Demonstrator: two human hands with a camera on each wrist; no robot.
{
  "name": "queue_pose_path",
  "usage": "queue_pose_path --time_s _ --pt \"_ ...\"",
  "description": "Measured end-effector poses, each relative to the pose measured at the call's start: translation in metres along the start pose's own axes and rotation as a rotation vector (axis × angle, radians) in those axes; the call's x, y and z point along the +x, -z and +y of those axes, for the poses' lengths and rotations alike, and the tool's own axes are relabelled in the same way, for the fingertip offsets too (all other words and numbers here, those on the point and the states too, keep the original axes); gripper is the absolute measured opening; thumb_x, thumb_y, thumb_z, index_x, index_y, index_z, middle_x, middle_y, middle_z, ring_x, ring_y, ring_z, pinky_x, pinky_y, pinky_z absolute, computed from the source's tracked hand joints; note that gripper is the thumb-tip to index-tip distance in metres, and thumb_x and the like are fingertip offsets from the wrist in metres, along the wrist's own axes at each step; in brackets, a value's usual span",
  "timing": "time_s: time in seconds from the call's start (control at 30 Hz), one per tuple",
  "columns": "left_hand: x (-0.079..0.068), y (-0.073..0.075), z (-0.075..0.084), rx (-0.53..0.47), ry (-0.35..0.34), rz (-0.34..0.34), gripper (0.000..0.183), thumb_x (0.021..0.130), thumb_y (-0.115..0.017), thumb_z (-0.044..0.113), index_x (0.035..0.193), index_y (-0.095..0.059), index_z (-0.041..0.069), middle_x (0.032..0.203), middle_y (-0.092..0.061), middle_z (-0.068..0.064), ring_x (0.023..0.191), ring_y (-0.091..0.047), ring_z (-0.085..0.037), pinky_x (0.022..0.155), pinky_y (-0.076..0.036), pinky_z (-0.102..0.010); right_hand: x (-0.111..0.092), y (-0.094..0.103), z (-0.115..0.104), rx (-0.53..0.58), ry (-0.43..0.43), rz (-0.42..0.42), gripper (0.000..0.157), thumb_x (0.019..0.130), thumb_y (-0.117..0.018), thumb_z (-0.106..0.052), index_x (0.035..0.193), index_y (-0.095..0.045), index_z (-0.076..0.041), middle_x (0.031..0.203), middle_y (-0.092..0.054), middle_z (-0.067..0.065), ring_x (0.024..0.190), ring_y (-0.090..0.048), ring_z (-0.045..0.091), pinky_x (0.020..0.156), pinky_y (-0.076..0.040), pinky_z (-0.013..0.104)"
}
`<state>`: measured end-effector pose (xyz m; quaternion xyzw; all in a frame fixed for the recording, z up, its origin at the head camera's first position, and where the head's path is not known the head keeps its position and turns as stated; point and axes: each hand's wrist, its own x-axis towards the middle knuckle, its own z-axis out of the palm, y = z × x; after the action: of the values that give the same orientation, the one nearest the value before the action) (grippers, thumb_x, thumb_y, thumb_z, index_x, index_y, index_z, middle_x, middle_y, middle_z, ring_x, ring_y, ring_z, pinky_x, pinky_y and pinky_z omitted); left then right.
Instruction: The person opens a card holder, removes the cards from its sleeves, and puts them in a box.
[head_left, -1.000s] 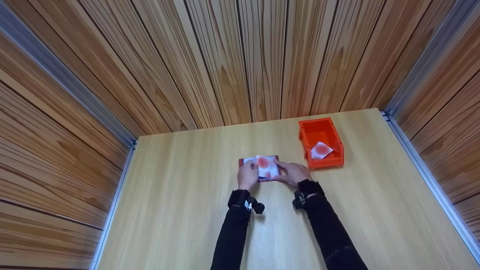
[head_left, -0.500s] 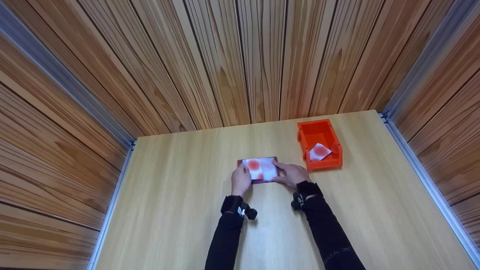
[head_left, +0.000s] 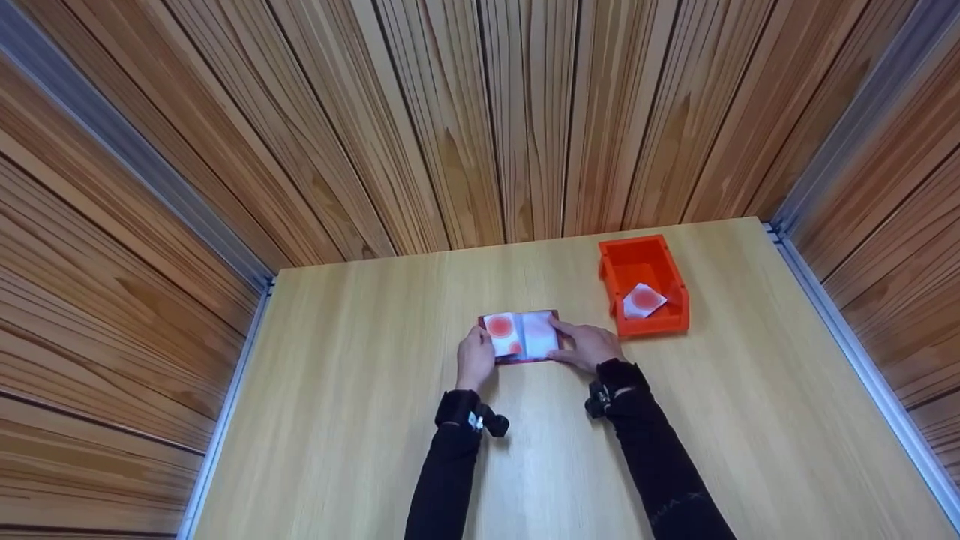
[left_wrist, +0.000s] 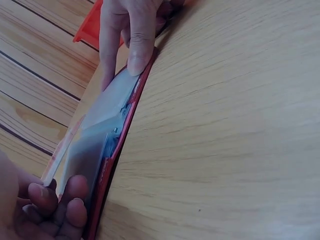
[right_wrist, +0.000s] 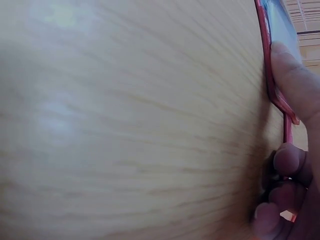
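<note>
A small red-covered card holder (head_left: 541,336) lies spread open on the table, with clear sleeves (left_wrist: 106,102) inside. Over its left half is a white card (head_left: 500,328) with a red circle and smaller red marks. My left hand (head_left: 475,358) pinches this card by its left edge; the left wrist view shows the card (left_wrist: 64,150) tilted up above the sleeve. My right hand (head_left: 592,348) holds the holder's right end, thumb on the near edge and fingers at the far corner. In the right wrist view the thumb (right_wrist: 295,82) presses on the red cover's edge.
An orange bin (head_left: 643,255) stands behind and right of my right hand, with a similar red-circle card (head_left: 643,300) lying in it. Wood-panelled walls (head_left: 517,120) border the light wooden table (head_left: 360,390) at the back and both sides.
My left hand has moved left with the card, from over the holder's right half to its left half, uncovering the right sleeve and blue middle. My right hand keeps its place.
</note>
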<state>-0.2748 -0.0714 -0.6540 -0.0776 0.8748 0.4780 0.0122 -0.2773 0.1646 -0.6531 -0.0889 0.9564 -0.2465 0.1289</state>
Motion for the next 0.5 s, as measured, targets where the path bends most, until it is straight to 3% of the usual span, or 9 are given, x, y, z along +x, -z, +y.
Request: queue_pose_path --time_s 0.5 --pt "-0.0005 -0.0019 0.0009 -0.029 0.024 -0.030 0.019 0.107 -0.044 0.009 0.091 -0.052 0.005 0.079 -0.041 -0.002 0.079 -0.047 -0.020 0.070 -0.039 -0.027 0.0005 0.0036 -0.0017 0.013 -0.020 -0.050 0.079 0.094 -0.073 -0.048 0.161 -0.036 -0.026 0.156 -0.051 0.017 0.139 -0.052 0.041 0.115 -0.038 0.062"
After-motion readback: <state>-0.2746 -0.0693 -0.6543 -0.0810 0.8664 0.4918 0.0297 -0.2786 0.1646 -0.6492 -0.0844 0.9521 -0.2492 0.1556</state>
